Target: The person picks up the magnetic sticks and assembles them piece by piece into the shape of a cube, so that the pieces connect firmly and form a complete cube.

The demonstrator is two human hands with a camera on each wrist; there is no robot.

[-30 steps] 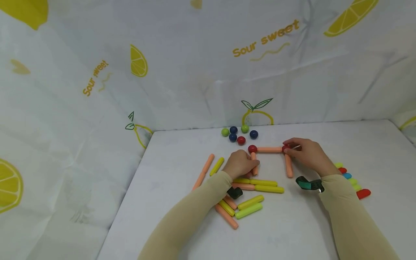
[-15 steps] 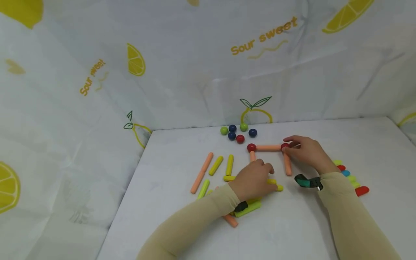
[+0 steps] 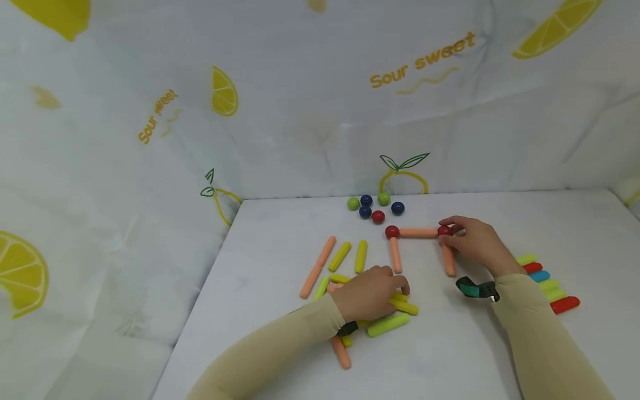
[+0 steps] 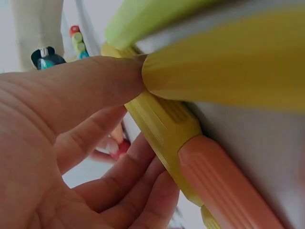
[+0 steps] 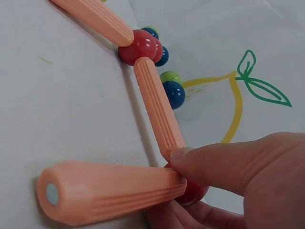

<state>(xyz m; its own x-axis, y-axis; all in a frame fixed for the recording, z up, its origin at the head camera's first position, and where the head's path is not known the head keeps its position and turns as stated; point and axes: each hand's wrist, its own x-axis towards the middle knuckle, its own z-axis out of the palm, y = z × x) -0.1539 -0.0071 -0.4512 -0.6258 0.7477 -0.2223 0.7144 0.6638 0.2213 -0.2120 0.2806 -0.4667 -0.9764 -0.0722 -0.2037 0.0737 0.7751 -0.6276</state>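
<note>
White tbl [image 3: 545, 222], creased white sheet bkgd [image 3: 300, 139] w/ lemon prints [image 3: 225, 91], "Sour sweet" lettering [image 3: 420, 61], soft light

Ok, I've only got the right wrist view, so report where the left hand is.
Observer: The left hand is at a yellow stick; whether it grips it, I can't tell.
Operator: Now check to the right of the right hand.
Observer: A blue stick lies there, between a red stick and a green stick.
Operator: Give me the colour of the leftmost sticks.
Observer: Those are orange sticks, seemingly two end to end.
</note>
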